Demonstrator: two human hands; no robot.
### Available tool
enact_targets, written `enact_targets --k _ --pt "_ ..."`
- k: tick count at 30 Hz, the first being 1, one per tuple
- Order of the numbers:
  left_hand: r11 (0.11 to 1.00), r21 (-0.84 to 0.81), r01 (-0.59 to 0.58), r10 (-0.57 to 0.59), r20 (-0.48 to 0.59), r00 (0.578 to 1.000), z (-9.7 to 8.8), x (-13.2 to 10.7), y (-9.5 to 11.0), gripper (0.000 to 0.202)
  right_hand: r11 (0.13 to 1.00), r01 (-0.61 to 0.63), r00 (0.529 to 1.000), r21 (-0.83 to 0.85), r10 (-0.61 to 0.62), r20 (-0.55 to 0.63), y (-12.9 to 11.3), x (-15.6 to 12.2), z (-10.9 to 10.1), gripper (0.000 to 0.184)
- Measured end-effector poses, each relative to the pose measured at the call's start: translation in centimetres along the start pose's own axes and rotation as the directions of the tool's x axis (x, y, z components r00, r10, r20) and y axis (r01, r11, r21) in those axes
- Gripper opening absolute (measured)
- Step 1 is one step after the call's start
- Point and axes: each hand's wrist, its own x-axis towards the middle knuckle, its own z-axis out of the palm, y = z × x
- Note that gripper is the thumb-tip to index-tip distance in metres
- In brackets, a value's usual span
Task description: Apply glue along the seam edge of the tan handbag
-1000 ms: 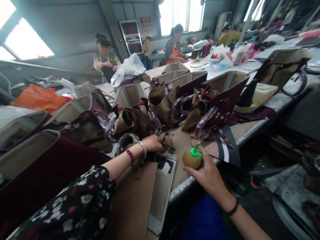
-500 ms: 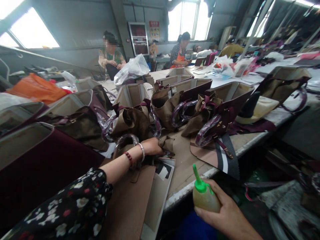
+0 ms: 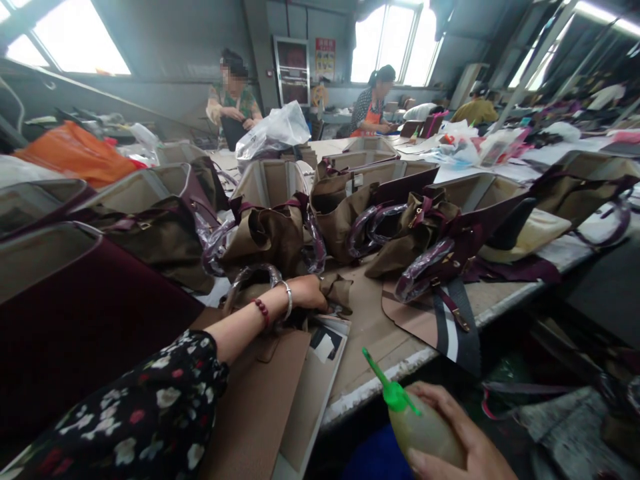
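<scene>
My right hand [image 3: 473, 443] is wrapped round a squeeze bottle [image 3: 423, 427] of yellowish liquid at the table's front edge. Its green nozzle tilts up and to the left. On the table, my left hand [image 3: 305, 292] is closed at a piece of brown cloth [image 3: 338, 293]; the fingertips are hidden. Below that wrist lies a tan bag [image 3: 270, 393] with a stiff flat panel. A plastic-wrapped handle [image 3: 250, 275] arches just behind the hand. Beside the tan panel is a pale board [image 3: 313, 393].
Several unfinished handbags [image 3: 267, 233] with brown linings crowd the table. A striped panel [image 3: 435, 313] overhangs the front edge at right, near a pale plastic container [image 3: 530, 230]. Across the table, people [image 3: 235, 107] work near a clear plastic bag [image 3: 275, 133].
My right hand has moved slightly down and right, and the bottle leans further left. My left hand stays at the brown cloth. The view has shifted a little.
</scene>
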Motion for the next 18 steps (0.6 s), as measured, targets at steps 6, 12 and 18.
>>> enact_targets --k 6,12,18 --pt "1.000 0.027 0.000 0.000 0.009 1.000 -0.3 0.0 0.3 0.037 0.885 0.244 0.918 -0.397 -0.342 -0.198 -0.9 2.4 -1.2 0.043" --pt "0.998 0.060 -0.014 0.014 -0.003 1.000 -0.2 0.0 0.2 0.039 0.739 0.338 0.832 -0.582 -0.524 -0.183 -2.0 3.7 -1.6 0.042" --pt "0.995 0.103 -0.018 0.020 -0.019 1.000 -0.2 -0.2 0.2 0.038 0.869 0.242 0.951 -0.432 -0.301 -0.071 -3.1 4.8 -2.0 0.033"
